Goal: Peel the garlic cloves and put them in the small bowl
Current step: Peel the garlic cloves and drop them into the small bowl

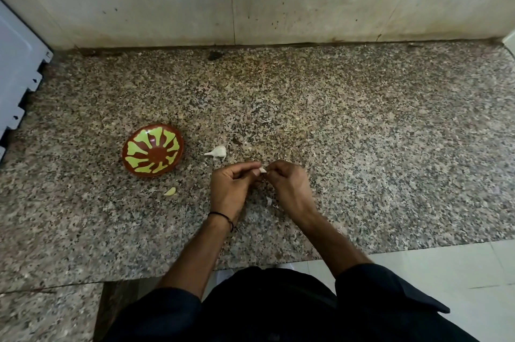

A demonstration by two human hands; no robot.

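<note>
Fingertips of the left hand (231,185) and right hand (289,184) pinch one garlic clove (263,170) between them, fingers curled.

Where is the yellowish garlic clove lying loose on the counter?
In the head view the yellowish clove lies on the granite counter, just nearer the person than the small bowl and left of the left hand.

One small bowl (152,149) is shown on one bench (362,146). Three garlic pieces are counted: one unpeeled piece (218,152), one peeled clove (170,191), and one held clove (262,170), pinched between two hands, the left hand (231,185) and the right hand (289,185). One peel scrap (269,201) is seen.
</note>
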